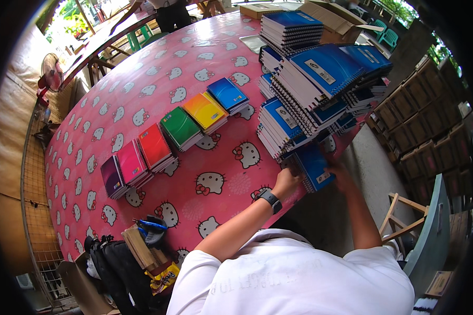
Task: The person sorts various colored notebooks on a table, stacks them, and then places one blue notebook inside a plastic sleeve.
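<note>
My left hand [286, 182], with a black watch on its wrist, grips the near edge of a small stack of blue spiral notebooks [313, 167] at the table's right edge. My right hand [339, 173] holds the same stack from the other side, partly hidden behind it. Just beyond rise tall leaning piles of blue notebooks [320, 79]. A row of low notebook stacks lies across the table: purple [112, 177], pink [132, 163], red [154, 147], green [180, 127], yellow [205, 111] and blue [227, 94].
The table wears a pink cloth with white cat faces [142, 94]. A black bag [118, 262], a bundle of brown sheets [139, 247] and a blue-handled tool lie at its near edge. Cardboard boxes [331, 21] stand at the far end, wooden crates [420, 126] to the right, a fan [50, 73] at left.
</note>
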A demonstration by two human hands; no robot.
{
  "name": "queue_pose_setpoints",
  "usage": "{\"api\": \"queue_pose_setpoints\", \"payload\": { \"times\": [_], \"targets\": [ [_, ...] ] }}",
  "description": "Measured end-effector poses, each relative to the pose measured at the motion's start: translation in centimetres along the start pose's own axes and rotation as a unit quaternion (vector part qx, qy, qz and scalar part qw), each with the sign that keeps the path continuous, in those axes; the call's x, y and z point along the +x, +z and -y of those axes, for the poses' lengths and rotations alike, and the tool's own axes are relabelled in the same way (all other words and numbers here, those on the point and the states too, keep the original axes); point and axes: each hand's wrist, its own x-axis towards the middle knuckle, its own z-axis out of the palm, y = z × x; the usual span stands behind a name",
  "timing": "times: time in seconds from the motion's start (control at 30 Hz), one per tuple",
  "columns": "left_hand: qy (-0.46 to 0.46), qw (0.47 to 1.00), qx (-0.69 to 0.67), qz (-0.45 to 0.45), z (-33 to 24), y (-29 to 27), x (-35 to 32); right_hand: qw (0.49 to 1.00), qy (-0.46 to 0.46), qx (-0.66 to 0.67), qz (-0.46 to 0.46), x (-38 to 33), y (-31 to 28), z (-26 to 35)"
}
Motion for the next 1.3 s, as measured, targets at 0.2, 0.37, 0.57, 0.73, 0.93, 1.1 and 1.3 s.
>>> {"api": "queue_pose_setpoints", "payload": {
  "times": [0.2, 0.37, 0.57, 0.73, 0.93, 1.1, 1.3],
  "targets": [
    [-0.030, 0.999, -0.020, -0.028, 1.5, -1.7, -2.8, 0.923, 0.049, -0.380, -0.034, 1.3, 2.0, 4.7],
    [-0.139, 0.966, -0.213, 0.043, -2.7, -10.7, -10.5, 0.947, -0.018, -0.233, 0.218, -2.7, 10.5, 12.6],
    [-0.092, 0.952, -0.252, -0.150, -0.3, -16.4, -17.0, 0.801, -0.347, -0.259, 0.413, 3.8, 34.1, 11.0],
    [-0.032, 0.947, -0.220, -0.231, 0.7, -17.3, -20.9, 0.671, -0.522, -0.398, 0.346, 6.4, 53.4, 10.2],
    [-0.052, 0.937, -0.156, -0.308, 0.5, -18.8, -23.6, 0.576, -0.662, -0.462, 0.128, 8.5, 62.6, 7.3],
    [0.051, 0.868, -0.080, -0.487, -2.9, -21.3, -27.9, 0.618, -0.612, -0.408, 0.276, 8.9, 61.7, 8.6],
    [0.069, 0.628, 0.282, -0.722, -10.4, -26.9, -31.5, 0.706, -0.208, -0.138, 0.662, 6.3, 51.9, 16.3]
  ]
}}
